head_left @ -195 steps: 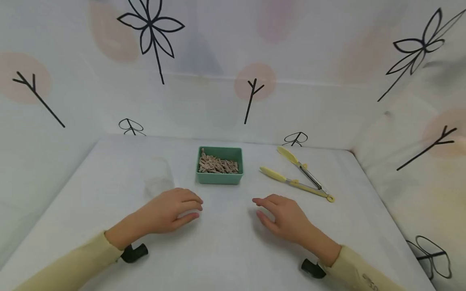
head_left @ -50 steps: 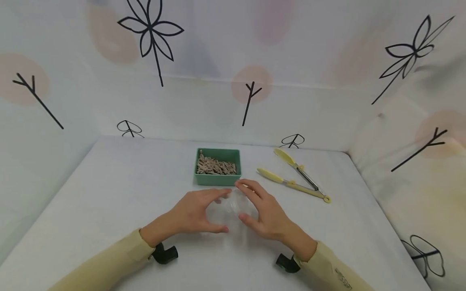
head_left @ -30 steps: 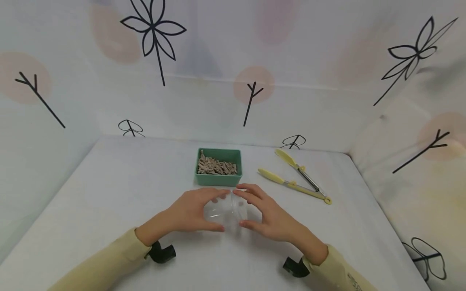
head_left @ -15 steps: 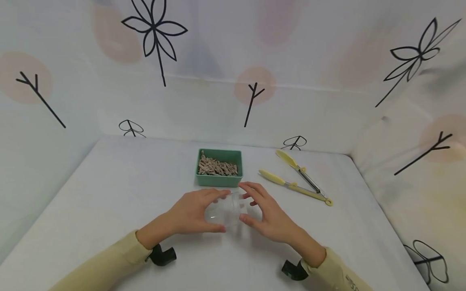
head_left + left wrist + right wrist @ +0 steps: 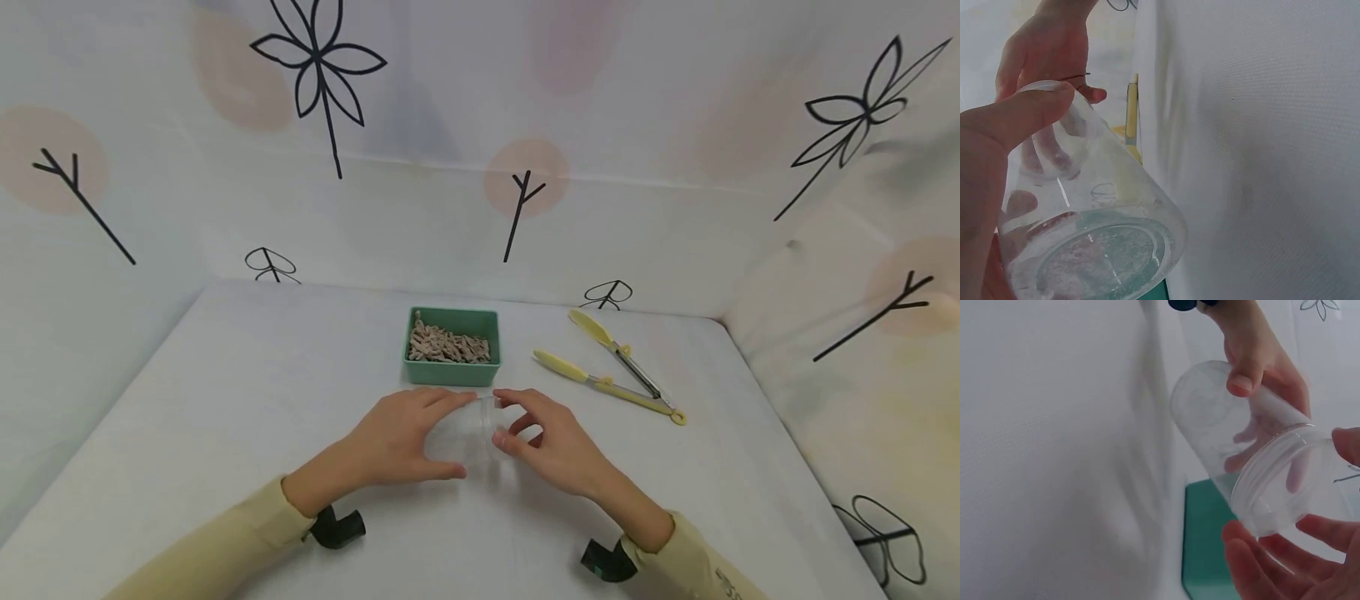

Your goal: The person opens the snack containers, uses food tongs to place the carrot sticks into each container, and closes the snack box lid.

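The head view looks forward and down from above the tabletop's (image 5: 247,375) near edge, taking in the far edge. Each wrist view sits very close, tilted sideways beside the tabletop. All three share the clear jar (image 5: 468,429) and the green tray (image 5: 452,372).

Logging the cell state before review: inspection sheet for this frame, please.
Surface: white table, cloth-like texture.
Job's things: clear plastic jar lying sideways, clear lid at its mouth.
Clutter: green tray of brownish pieces; yellow tongs to its right, jaws apart.
Grips: left hand holds the jar body; right hand holds the lid end.
Cables: nothing seen.
Surroundings: white walls with black plant drawings and pink spots.
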`<state>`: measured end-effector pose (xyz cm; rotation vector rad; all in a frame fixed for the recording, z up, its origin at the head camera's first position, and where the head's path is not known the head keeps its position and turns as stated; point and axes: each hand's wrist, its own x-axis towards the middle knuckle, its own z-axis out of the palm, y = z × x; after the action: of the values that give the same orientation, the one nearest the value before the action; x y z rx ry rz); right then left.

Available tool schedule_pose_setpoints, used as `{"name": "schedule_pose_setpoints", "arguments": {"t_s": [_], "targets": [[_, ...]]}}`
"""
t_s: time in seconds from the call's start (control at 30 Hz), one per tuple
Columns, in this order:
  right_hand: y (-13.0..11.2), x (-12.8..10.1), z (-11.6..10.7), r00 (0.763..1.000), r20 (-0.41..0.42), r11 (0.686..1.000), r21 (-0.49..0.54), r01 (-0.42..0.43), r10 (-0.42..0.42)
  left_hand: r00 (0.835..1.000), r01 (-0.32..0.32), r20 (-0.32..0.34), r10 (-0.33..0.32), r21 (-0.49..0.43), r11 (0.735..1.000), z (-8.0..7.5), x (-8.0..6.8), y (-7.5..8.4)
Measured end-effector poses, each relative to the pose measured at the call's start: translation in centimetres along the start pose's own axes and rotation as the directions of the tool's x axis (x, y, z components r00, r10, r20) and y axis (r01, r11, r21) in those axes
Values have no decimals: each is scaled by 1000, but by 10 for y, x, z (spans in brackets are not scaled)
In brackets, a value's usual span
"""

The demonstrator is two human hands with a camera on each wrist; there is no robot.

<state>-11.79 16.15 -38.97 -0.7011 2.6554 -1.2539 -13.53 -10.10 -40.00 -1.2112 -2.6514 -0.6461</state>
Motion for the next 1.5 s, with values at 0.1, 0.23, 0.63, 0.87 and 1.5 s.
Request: {"name": "schedule_pose_setpoints", "arguments": {"t_s": [0.1,0.23,0.63,0.87,1.5], "targets": [[1,0,-1,998,8,997,51,62,-63,999,26,25,-26,-22,999,-2,-1,0],[4,-1,-3,985,23,976,140,166,-171,998,48,38,-46,-62,997,-3,-2,-2],[-4,0,2,993,-15,968,227,-110,116,996,-71,-50,76,91,993,1,1,0],[-7,2,4,973,19,944,240,-227,229,995,-85,-37,92,159,984,0,0,4],[10,0,0,985,-28,940,298,168,-167,998,36,48,-35,-33,999,-3,-5,-5]]}}
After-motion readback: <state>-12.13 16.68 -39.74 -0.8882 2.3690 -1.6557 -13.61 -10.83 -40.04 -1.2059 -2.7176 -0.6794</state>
